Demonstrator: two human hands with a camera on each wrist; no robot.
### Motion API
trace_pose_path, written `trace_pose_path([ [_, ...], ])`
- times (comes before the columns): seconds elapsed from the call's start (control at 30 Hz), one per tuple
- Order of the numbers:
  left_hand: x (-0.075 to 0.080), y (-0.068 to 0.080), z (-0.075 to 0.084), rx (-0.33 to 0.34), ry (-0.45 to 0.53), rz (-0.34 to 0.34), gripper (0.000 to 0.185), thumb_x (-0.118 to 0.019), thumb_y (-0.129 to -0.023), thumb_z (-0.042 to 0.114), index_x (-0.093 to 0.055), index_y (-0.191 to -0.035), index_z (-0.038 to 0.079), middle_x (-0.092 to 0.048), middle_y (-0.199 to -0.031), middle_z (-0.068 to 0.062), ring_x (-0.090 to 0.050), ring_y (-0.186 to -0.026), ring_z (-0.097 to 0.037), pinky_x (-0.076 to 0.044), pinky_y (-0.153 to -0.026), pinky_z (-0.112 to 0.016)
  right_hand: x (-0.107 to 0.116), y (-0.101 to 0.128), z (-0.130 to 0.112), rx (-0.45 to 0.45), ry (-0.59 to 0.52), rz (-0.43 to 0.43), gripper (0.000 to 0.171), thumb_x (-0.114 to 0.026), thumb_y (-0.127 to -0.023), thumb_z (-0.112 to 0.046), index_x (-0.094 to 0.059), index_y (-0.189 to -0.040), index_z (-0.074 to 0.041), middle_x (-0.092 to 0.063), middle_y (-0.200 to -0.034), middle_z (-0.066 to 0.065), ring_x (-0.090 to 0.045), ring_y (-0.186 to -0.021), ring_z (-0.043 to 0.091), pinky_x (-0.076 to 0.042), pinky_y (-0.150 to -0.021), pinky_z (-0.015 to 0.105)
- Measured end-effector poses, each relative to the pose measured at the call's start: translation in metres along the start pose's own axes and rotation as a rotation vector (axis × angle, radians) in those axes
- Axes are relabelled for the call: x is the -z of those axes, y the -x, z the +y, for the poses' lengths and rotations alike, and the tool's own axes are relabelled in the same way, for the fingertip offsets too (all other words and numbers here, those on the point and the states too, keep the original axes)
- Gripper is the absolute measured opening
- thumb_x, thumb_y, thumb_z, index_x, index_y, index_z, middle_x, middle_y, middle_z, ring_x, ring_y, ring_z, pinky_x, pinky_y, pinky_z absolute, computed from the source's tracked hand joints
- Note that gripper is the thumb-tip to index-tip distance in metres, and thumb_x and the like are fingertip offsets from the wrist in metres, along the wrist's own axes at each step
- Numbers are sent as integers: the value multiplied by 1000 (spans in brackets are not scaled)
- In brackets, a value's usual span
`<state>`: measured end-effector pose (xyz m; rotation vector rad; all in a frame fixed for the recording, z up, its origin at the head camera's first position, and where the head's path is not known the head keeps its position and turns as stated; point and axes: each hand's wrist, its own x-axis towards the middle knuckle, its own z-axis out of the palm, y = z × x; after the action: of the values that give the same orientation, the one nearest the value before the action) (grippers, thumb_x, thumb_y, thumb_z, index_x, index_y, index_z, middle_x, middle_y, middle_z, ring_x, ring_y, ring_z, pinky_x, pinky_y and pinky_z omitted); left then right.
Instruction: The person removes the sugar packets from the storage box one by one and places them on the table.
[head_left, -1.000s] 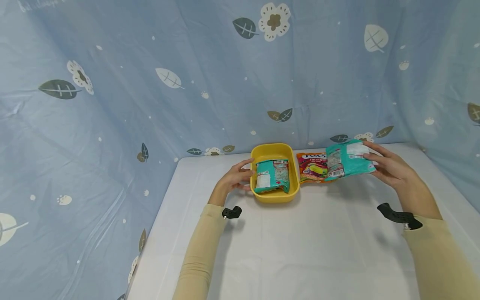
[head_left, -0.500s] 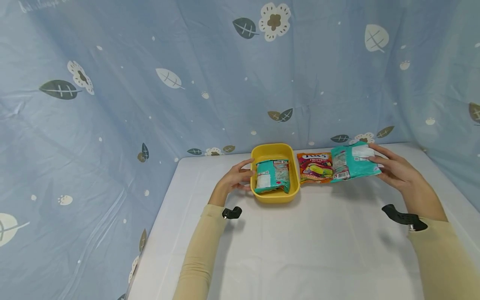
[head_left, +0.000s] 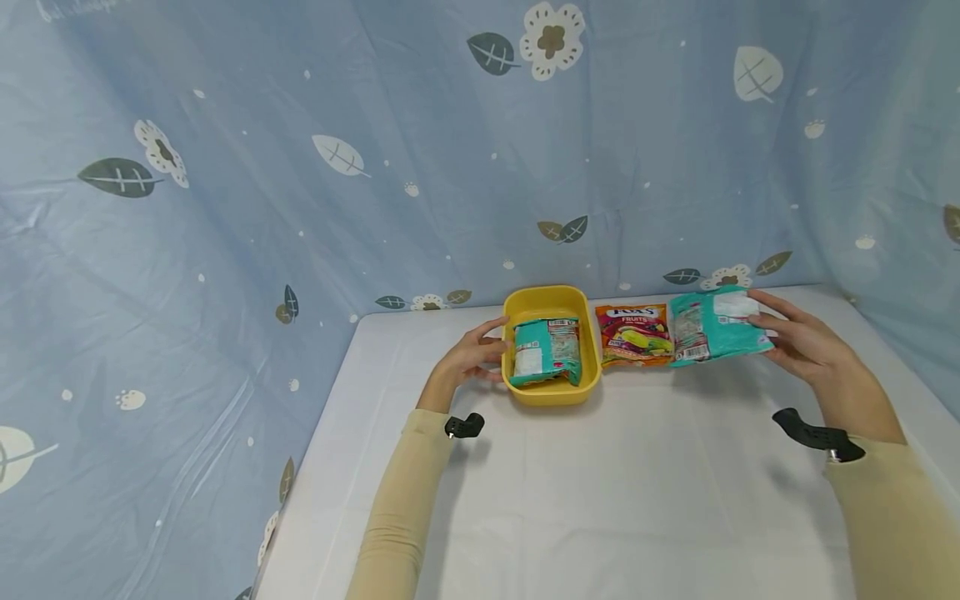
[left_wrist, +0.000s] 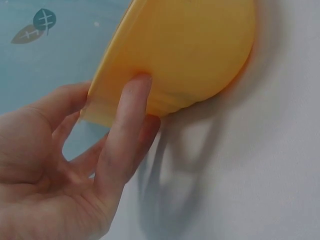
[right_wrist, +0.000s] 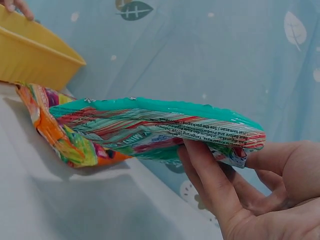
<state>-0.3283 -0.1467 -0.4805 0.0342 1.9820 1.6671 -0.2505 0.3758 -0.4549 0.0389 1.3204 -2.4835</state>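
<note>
A yellow plastic tub stands by the back of the table. Inside it lies a teal candy bag. My left hand grips the tub's left rim; in the left wrist view one finger lies against the outer wall. To the tub's right is a red and orange Fox's Fruits candy bag. My right hand pinches the right end of a second teal candy bag, held tilted above the table with its left edge beside the Fox's bag.
A white-covered table extends toward me. Blue patterned cloth hangs just behind the tub and bags and along the sides. Each wrist carries a black camera mount.
My right hand has moved right with the held teal bag, uncovering more of the Fox's bag. My left hand and the tub have kept their place.
</note>
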Motion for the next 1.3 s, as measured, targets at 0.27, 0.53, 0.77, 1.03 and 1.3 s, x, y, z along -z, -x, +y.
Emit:
trace_pose_path([
  [0.27, 1, -1, -2, -3, 0, 7, 61, -65, -96, 20, -41, -148, 41, -48, -146, -12, -67, -110, -31, -63, -76, -49, 9, -2, -2, -10, 41, 57, 45, -42, -104, -4, -60, -131, -34, -68, -105, -2, -69, -79, 16, -58, -54, 23],
  [0.53, 2, -2, -2, -5, 2, 7, 61, -64, -97, 18, -40, -149, 40, -46, -148, -13, -66, -111, -32, -63, -76, -49, 14, -6, 0, -16, 103, 87, 43, -47, -103, -7, -59, -133, -36, -68, -102, -4, -67, -73, 14, -53, -47, 22],
  [0.77, 0, -2, -2, -6, 6, 0, 61, -63, -97, 19, -40, -149, 40, -47, -147, -13, -65, -113, -34, -63, -75, -48, 19, -11, 0, -35, 118, 105, 42, -48, -102, -5, -65, -125, -36, -68, -99, -4, -68, -75, 15, -58, -53, 23],
  [1.03, 1, -4, -3, -11, -7, 0, 60, -64, -96, 21, -41, -148, 41, -46, -148, -12, -64, -114, -33, -64, -73, -46, 23, -17, 3, -35, 157, 115, 42, -49, -102, -6, -64, -126, -36, -67, -100, -6, -69, -78, 14, -60, -58, 22],
  [1.3, 2, -4, -3, -14, -19, 3, 59, -64, -97, 22, -41, -147, 41, -47, -147, -12, -65, -113, -32, -64, -71, -46, 24, -25, 7, -87, 181, 171, 40, -53, -100, -7, -68, -118, -39, -64, -97, -9, -66, -81, 12, -62, -67, 25],
])
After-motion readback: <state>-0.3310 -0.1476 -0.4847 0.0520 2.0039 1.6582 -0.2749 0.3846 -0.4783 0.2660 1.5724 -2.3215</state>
